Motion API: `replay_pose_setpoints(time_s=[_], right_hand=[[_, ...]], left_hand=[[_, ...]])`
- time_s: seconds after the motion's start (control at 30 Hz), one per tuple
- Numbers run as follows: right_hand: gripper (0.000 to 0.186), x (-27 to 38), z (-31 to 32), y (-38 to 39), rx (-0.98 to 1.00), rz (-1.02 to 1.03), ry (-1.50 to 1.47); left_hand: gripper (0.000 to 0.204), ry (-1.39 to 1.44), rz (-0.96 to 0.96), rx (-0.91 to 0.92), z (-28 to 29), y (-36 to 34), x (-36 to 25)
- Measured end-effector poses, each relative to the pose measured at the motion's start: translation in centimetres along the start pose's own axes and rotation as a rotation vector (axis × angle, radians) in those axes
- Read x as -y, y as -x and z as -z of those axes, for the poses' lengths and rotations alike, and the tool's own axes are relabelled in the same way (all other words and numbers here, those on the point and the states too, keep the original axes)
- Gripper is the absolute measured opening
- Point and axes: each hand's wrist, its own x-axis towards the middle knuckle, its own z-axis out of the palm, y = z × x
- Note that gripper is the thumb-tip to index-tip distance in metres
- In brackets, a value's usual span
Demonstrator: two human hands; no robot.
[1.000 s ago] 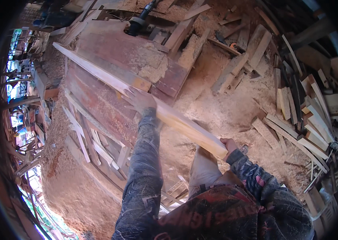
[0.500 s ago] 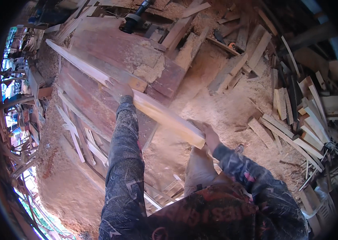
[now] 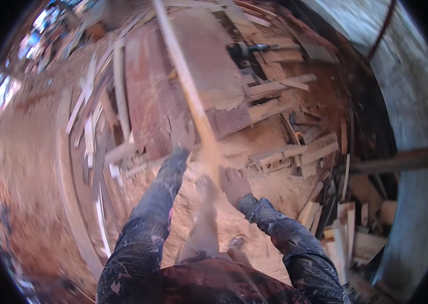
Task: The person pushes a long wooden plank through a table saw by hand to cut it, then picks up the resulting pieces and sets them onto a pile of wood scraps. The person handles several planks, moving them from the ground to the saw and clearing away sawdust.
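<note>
A long pale wooden plank (image 3: 189,87) stretches away from me, its far end running out at the top of the view. My right hand (image 3: 235,187) is closed on the plank's near end, which is smeared by motion. Just left of the plank, over the reddish worktable (image 3: 145,66), is my left hand (image 3: 181,134). Its fingers look stretched out and not wrapped round the wood; blur hides whether they touch its edge.
A dark power tool (image 3: 244,50) lies beyond the table, to the right. Offcuts (image 3: 295,154) litter the sawdust on the right. Long strips (image 3: 90,134) lean along the table's left side. More scrap wood (image 3: 343,235) is piled at lower right, near a pale post (image 3: 409,202).
The plank has swung from slanting left to pointing nearly straight ahead. My left hand has come off its grip on the middle of the plank; my right stays at the near end. The view has turned.
</note>
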Motion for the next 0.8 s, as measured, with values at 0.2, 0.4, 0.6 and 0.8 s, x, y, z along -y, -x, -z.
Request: replay_pose_setpoints(time_s=[0.2, 0.4, 0.6, 0.8], right_hand=[[0.063, 0.2, 0.8, -1.1, -0.016, 0.117, 0.077], [0.071, 1.3, 1.7, -4.0, 0.148, 0.153, 0.331], [0.068, 6.0, 4.4, -8.2, 0.136, 0.146, 0.327], [0.089, -1.0, 2.5, -10.7, 0.17, 0.07, 0.579]], left_hand=[[0.042, -0.101, 0.409, 0.412, 12.8, 34.2, 15.9], [0.041, -0.357, 0.791, 1.4, 24.8, 63.1, 24.1], [0.048, -0.238, 0.987, 1.102, 24.1, 70.8, 26.3], [0.042, 0.404, 1.026, 0.584, 16.7, 56.2, 10.7]])
